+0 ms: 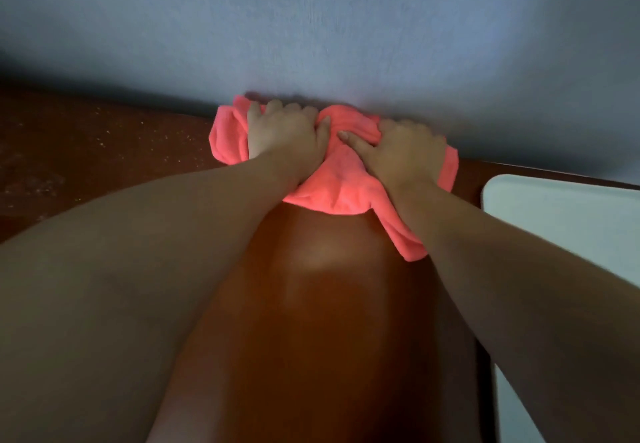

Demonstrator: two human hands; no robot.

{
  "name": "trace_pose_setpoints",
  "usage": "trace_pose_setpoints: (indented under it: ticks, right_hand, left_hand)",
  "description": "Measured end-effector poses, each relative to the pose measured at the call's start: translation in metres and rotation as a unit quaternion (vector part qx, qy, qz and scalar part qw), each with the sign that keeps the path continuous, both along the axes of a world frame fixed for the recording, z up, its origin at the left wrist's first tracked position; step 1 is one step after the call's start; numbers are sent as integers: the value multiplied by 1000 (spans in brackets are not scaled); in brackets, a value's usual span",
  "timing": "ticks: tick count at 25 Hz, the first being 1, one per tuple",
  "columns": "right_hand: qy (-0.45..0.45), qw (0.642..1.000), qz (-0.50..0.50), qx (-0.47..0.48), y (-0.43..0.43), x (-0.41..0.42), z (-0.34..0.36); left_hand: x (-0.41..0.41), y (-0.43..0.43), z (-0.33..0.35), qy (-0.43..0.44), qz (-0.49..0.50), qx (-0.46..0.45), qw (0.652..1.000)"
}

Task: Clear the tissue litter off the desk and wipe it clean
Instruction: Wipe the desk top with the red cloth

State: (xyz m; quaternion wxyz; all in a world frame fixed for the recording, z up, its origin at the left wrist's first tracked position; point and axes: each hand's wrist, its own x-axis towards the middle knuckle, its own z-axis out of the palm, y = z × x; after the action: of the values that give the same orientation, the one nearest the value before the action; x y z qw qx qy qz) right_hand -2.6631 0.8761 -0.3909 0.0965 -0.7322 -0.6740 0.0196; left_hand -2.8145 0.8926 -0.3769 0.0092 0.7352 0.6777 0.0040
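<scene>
A bright pink cloth (341,184) lies bunched on the glossy brown desk (322,304), at its far edge against the wall. My left hand (282,133) presses down on the cloth's left part, its fingers curled into the fabric. On the cloth's right part sits my right hand (403,150), fingers bent over a fold and the thumb stretched toward the middle. Both forearms reach forward over the desk. No tissue litter shows in this view.
A blue-grey wall (311,27) rises straight behind the desk. A white flat object (561,228) lies at the desk's right side. Reddish speckled floor (86,141) shows to the left of the desk.
</scene>
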Motion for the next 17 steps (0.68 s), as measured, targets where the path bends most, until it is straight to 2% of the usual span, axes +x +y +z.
trace_pose_setpoints:
  ticks: [1,5,7,12,17]
  right_hand:
    - [-17,1000,7,1,-12,-2,1]
    - [37,994,14,-107,-78,-12,5]
    - [34,991,18,-126,-117,-17,4]
    - [8,996,16,-82,-214,-35,3]
    - [15,996,-3,-90,-310,-55,4]
  left_hand:
    - [0,-11,-1,-6,-3,-6,1000]
    - [-9,-70,0,-18,-5,-64,998]
    - [-11,-107,5,-11,-5,-89,996]
    - [-26,-206,14,1,-2,-141,990]
    - [-45,-299,16,-2,-18,-168,986]
